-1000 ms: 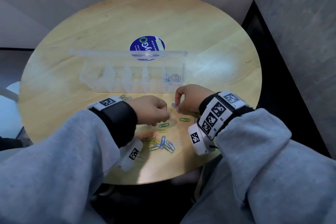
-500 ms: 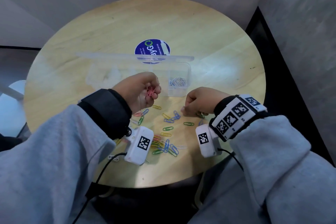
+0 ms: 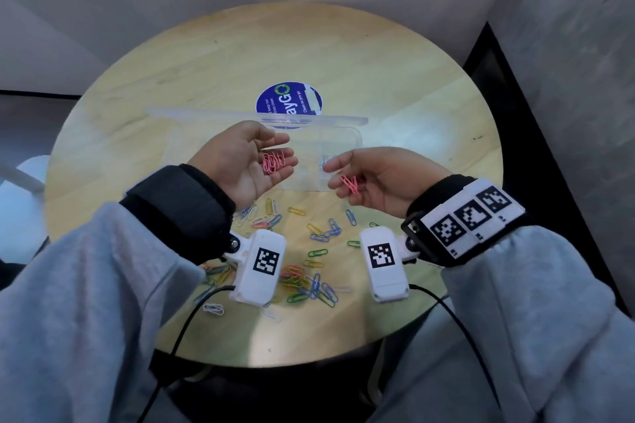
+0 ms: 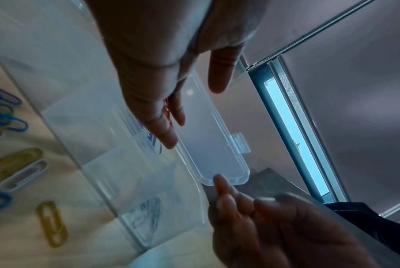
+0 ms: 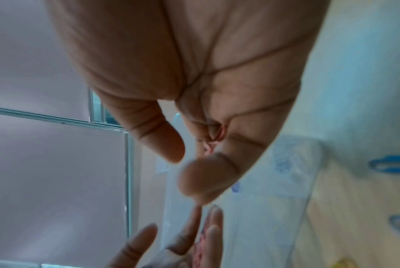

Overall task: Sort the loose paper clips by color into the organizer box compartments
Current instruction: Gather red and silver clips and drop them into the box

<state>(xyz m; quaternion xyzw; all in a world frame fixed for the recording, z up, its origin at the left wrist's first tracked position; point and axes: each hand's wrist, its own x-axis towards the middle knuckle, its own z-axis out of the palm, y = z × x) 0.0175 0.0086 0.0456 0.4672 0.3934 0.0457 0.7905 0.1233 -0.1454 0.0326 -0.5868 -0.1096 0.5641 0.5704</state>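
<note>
Round pale wood tabletop (image 3: 343, 55), smooth grain, blue round sticker (image 3: 289, 100) upper centre; grey walls behind. Clear plastic organizer box (image 3: 347, 144), lid up, mid-frame. Left hand (image 3: 245, 161) palm-up, fingers relaxed, pink paper clips (image 3: 273, 161) lying on it. Right hand (image 3: 378, 178) curled around red-pink clips (image 3: 350, 183). Loose wire paper clips (image 3: 309, 271), mixed colours, scattered lower centre.

The worktop (image 3: 395, 55) is pale wood with a smooth, faintly glossy finish. The organizer box (image 3: 343, 144) is clear, smooth plastic. The paper clips (image 3: 318, 252) look coated in coloured plastic. The sleeves (image 3: 86, 302) are soft grey matt cloth.
</note>
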